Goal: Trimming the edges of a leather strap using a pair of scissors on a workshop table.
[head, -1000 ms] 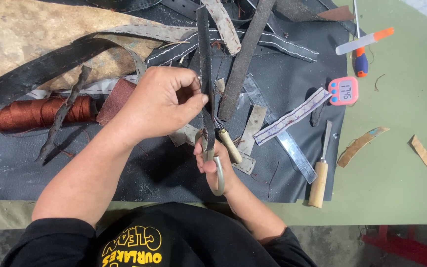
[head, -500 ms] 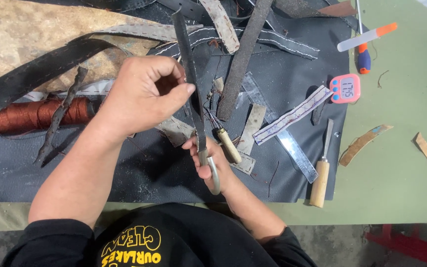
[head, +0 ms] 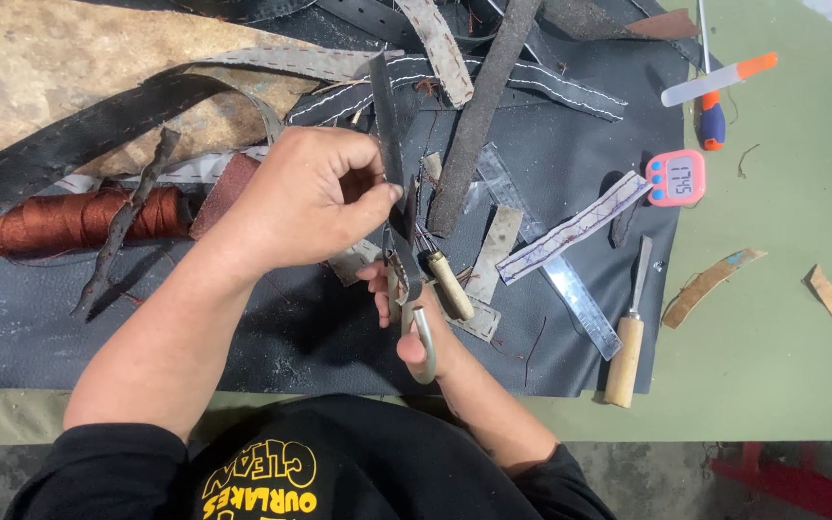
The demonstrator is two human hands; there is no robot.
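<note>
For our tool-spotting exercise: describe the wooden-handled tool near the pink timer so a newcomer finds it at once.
Start at the dark grey leather mat covering the green table. At its right edge, below the small pink digital timer, lies the wooden-handled chisel-like tool. Unlike the flat metal ruler beside it, it has a thick pale handle.

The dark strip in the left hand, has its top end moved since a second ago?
Yes. The dark strip has swung left at its top, away from the long grey strip lying on the mat; the left hand holds it.

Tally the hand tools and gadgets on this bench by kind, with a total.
Scissors, in the right hand: 1
Wooden-handled tools: 2
Screwdriver: 1
Pink timer: 1
Orange-tipped pen: 1
Thread spool: 1
Total: 7
</note>
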